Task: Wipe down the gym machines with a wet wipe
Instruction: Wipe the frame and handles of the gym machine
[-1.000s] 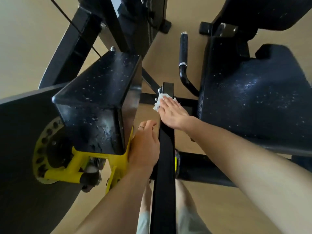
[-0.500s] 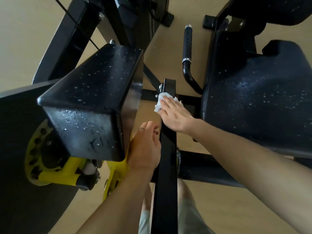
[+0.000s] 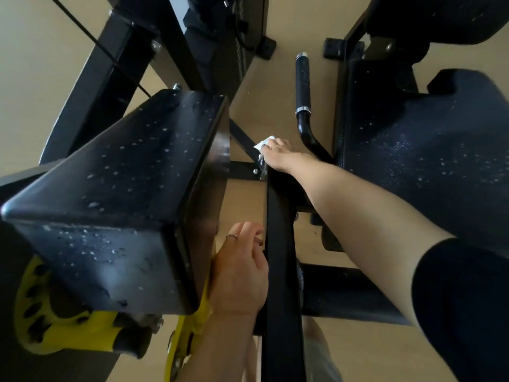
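While the right hand [image 3: 278,157] presses the crumpled white wet wipe [image 3: 265,142] onto the far end of the long black steel frame bar [image 3: 279,244], fingers bent over it, the left hand [image 3: 241,274] rests loosely curled beside that bar, gripping nothing. Droplets dot the boxy black padded block [image 3: 132,188] at left and the textured black seat pad [image 3: 429,161] at right, perhaps dampened but unwiped; much seems left.

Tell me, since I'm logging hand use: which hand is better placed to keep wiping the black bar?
Right. The right hand already presses the wet wipe at the far end of the black bar. The left hand holds no wipe and sits beside the bar.
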Motion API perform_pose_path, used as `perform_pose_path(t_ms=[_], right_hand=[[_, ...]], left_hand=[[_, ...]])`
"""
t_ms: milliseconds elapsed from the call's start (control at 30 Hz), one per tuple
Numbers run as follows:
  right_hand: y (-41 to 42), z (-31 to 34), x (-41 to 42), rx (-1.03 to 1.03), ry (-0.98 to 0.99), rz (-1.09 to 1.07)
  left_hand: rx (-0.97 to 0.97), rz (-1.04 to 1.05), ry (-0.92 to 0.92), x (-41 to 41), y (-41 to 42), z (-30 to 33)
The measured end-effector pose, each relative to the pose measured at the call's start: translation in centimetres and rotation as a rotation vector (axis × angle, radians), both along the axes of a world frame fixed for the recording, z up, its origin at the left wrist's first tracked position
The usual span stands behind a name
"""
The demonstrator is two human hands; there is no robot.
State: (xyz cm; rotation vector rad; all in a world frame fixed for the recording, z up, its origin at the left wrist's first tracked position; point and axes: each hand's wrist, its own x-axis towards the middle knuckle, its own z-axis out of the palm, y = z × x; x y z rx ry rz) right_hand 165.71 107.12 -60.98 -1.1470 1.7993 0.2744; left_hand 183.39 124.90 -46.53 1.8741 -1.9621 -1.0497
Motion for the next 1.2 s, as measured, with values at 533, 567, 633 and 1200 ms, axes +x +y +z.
perform_pose_path(t_ms=[533, 567, 633, 1200], right_hand=[[9.4, 7.6, 3.8, -0.105, 0.130, 0.089], [9.9, 8.1, 4.2, -0.112, 0.139, 0.092], [11.1, 9.1, 5.0, -0.129, 0.120, 0.058], [20.4, 17.2, 6.0, -0.076, -0.364, -0.479]], left_hand=[[0.034, 0.040, 0.000, -0.2, -0.4, -0.3], [0.039, 0.042, 0.000, -0.2, -0.4, -0.2], [0.042, 0.038, -0.008, -0.2, -0.5, -0.1], [0.038, 0.057, 0.004, -0.4, -0.6, 0.7]])
